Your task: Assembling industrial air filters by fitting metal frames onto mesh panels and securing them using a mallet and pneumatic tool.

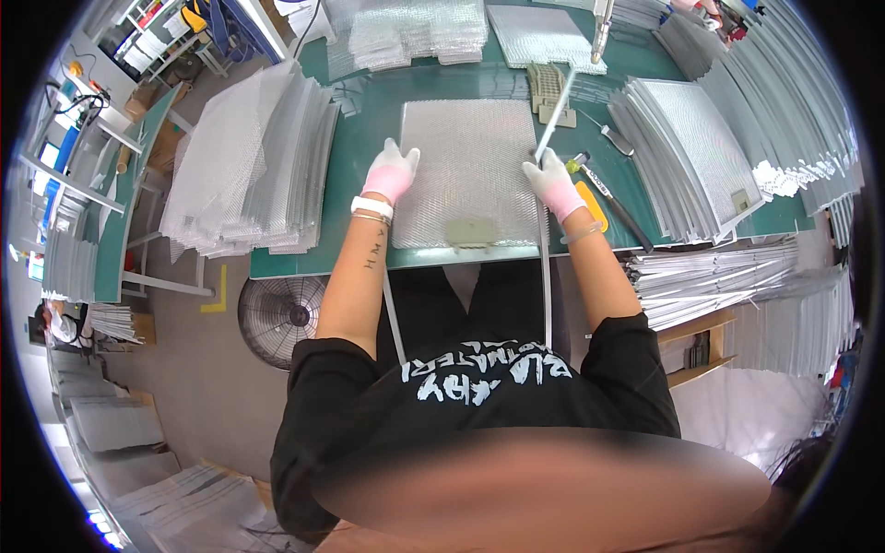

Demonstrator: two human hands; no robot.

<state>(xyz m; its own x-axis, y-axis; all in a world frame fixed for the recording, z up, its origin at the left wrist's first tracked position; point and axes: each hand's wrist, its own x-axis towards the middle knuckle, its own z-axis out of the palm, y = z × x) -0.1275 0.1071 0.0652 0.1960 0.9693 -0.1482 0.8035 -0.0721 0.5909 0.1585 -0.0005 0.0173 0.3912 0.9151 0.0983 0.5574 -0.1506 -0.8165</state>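
Note:
A rectangular silvery mesh panel (pixel 468 166) lies flat on the green table in front of me, with a small beige-green block (pixel 471 232) on its near edge. My left hand (pixel 393 171), in a white and pink glove, rests at the panel's left edge; its thumb and fingers are apart. At the right edge, my gloved right hand (pixel 555 186) is closed on the lower end of a slim white strip (pixel 558 112), which slants up and away. Fingertips on that side are partly hidden. Another thin strip (pixel 547 295) extends toward my lap from the panel's right edge.
Stacks of mesh panels stand left (pixel 244 166) and right (pixel 687 152). Right of my hand lie a black-handled hammer (pixel 622 212), a yellow tool (pixel 592 205) and a screwdriver (pixel 617 140). A ridged beige-green block (pixel 548 90) sits beyond. A floor fan (pixel 284 318) stands below the table.

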